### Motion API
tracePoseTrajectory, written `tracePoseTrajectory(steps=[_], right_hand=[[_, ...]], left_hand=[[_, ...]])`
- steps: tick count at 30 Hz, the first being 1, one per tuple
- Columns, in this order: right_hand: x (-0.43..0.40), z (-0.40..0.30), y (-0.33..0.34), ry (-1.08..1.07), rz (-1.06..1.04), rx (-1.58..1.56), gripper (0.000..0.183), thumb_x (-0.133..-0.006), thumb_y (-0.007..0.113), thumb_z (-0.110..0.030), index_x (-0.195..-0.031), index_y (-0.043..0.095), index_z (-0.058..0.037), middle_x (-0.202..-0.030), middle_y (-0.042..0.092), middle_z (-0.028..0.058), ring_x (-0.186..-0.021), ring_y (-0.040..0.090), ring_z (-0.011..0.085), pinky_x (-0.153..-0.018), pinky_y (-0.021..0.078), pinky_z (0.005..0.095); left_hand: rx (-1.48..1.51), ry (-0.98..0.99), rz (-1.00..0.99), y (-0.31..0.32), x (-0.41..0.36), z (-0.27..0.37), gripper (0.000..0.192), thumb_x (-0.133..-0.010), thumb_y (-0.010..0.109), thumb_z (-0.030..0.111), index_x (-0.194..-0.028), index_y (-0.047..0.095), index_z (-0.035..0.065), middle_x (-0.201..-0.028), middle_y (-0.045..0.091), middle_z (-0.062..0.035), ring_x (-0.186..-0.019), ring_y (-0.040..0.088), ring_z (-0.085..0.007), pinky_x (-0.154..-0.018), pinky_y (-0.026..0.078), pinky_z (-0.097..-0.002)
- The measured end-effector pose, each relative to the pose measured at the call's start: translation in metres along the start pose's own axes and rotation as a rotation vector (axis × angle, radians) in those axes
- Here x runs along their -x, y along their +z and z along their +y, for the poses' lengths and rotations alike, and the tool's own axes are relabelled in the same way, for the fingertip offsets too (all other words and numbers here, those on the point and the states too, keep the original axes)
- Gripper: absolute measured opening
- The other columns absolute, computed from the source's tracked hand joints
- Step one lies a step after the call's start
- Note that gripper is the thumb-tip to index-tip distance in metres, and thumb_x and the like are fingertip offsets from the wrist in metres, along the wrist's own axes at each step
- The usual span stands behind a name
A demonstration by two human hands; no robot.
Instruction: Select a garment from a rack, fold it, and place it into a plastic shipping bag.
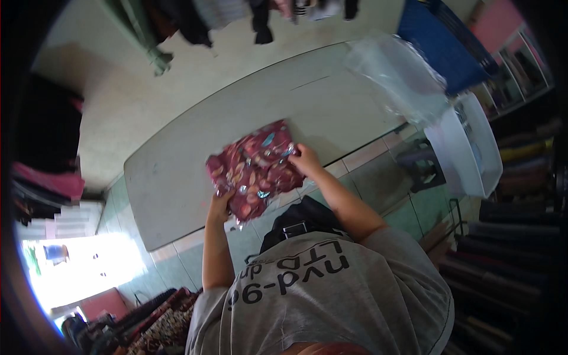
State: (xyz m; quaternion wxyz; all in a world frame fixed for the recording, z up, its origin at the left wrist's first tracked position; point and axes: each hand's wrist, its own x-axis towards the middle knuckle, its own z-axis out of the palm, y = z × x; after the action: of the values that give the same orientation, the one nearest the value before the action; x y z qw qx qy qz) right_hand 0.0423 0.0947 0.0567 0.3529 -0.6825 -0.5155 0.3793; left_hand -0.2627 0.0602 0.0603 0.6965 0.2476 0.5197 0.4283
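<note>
Between my hands is a folded maroon patterned garment in a clear plastic bag (255, 171), its film catching the light in shiny spots. My left hand (220, 205) grips the lower left edge of the package. At the right edge, my right hand (305, 160) pinches the film with thumb and fingers. The package is held at the front edge of a long pale table (177, 177), partly over the tabletop. Whether it touches the surface, I cannot tell.
Clear plastic bags (395, 75) lie at the table's right end, by a blue crate (443, 44). A white plastic bin (477, 151) stands nearer me, beside a dark stool (419, 164). Clothes (222, 13) hang beyond the table. Stacked fabrics (501, 266) line the right; more garments (164, 328) hang lower left.
</note>
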Motion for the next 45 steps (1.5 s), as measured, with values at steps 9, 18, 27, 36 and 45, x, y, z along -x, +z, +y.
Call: tracePoseTrajectory(steps=[9,18,27,36,45], right_hand=[[0.109,0.081,-0.124,0.220,-0.085,-0.855,0.041,-0.072,0.067,-0.008,-0.109,0.051,0.0006,-0.098,0.061,0.0095,-0.088,0.059,0.0182,-0.080,0.0468,0.0322],[0.231,0.186,-0.330,0.229,0.382,-0.981,0.042,-0.073,0.062,0.003,-0.113,0.050,-0.0028,-0.099,0.062,0.0065,-0.086,0.061,0.0173,-0.078,0.0490,0.0316],[0.263,0.234,-0.466,0.231,0.577,-0.944,0.039,-0.073,0.061,0.006,-0.111,0.053,-0.0022,-0.100,0.062,0.0050,-0.088,0.060,0.0146,-0.079,0.0473,0.0285],[0.215,0.251,-0.605,0.203,0.592,-0.826,0.044,-0.073,0.061,0.004,-0.116,0.051,-0.0012,-0.103,0.062,0.0058,-0.090,0.059,0.0146,-0.082,0.0468,0.0296],[0.170,0.277,-0.776,0.161,0.638,-0.722,0.047,-0.074,0.060,0.002,-0.119,0.049,-0.0014,-0.103,0.062,0.0063,-0.089,0.060,0.0151,-0.079,0.0483,0.0285]], left_hand=[[-0.316,-0.004,-0.252,0.123,0.056,-0.044,0.033,-0.080,0.059,-0.001,-0.112,0.051,-0.0040,-0.104,0.061,-0.0116,-0.091,0.061,-0.0204,-0.081,0.050,-0.0331],[-0.403,-0.171,-0.640,0.357,0.061,-0.148,0.034,-0.079,0.062,0.000,-0.112,0.052,-0.0013,-0.105,0.061,-0.0089,-0.091,0.061,-0.0189,-0.082,0.049,-0.0323],[-0.448,-0.212,-0.837,0.511,0.063,-0.201,0.037,-0.080,0.061,0.000,-0.115,0.050,-0.0029,-0.111,0.060,-0.0119,-0.098,0.060,-0.0201,-0.087,0.048,-0.0334],[-0.313,-0.170,-0.866,0.658,0.047,-0.211,0.027,-0.079,0.064,0.002,-0.105,0.056,-0.0016,-0.098,0.063,-0.0079,-0.086,0.062,-0.0158,-0.077,0.050,-0.0292],[-0.292,-0.199,-0.905,0.823,0.012,-0.259,0.038,-0.081,0.064,0.005,-0.115,0.050,-0.0008,-0.110,0.059,-0.0107,-0.097,0.059,-0.0187,-0.086,0.048,-0.0336]])
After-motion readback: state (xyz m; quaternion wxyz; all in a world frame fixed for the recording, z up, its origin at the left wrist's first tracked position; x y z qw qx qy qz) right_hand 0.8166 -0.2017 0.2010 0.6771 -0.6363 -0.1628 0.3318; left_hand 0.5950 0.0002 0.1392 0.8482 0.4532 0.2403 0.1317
